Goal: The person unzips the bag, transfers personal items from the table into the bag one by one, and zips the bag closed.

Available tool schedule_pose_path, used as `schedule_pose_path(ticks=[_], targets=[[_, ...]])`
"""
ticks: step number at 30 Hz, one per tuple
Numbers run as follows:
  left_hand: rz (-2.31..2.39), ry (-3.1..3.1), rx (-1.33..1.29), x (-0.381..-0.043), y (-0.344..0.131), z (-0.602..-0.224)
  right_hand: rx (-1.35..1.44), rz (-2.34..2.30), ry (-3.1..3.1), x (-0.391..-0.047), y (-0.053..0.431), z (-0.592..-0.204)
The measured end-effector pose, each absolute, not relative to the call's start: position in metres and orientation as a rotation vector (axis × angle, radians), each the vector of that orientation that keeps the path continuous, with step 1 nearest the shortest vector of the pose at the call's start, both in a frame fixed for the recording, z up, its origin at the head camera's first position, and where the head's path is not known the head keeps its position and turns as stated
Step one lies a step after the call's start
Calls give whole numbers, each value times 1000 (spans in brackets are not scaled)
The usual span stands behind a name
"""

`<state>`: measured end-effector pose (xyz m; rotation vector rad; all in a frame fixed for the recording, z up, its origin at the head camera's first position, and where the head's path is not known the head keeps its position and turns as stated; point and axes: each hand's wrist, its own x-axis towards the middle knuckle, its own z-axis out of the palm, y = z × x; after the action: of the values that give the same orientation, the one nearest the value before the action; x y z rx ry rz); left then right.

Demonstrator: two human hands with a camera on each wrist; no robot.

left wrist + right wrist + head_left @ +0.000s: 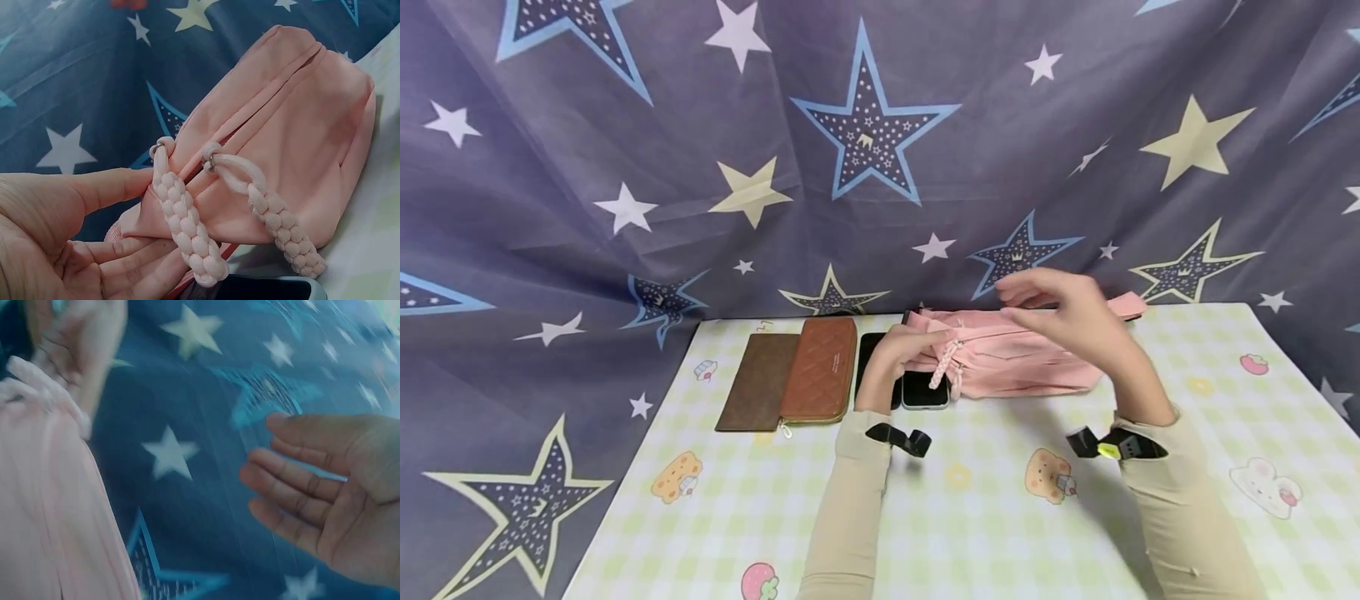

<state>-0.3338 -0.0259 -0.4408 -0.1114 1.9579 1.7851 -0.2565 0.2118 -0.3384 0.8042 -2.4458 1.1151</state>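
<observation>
A pink zippered pouch [1030, 362] lies at the back of the table, with two braided cord pulls [187, 225] on its zips. My left hand [897, 354] pinches the pouch's left end, thumb on top and fingers beneath, as the left wrist view shows. Above the pouch's right part, my right hand [1067, 312] is raised with fingers loosely bent and nothing in them; the right wrist view shows it apart from the fabric. Partly under the left hand and pouch lie a phone [925, 390] and another dark flat object [867, 350].
Left of the pouch lie a reddish-brown quilted zip wallet [820, 371] and a darker brown flat wallet [756, 383], side by side. A checked cloth [970, 517] with cartoon prints covers the table. Behind its back edge hangs a dark star-patterned curtain [925, 83].
</observation>
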Motion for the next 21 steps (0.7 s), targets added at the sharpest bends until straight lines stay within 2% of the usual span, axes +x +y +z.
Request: schedule_pose_path(ticks=[4,8,21], targets=[[1807,1918,-112,-337,-29,-446,1050,828,-2542,-260,177,-335],[1833,1890,-102,-340,-29,-450,1164,519,-2625,-262,153,-341],[1844,1928,-46,-341,-35,-456,1368,-426,-2263,-265,129,-390]])
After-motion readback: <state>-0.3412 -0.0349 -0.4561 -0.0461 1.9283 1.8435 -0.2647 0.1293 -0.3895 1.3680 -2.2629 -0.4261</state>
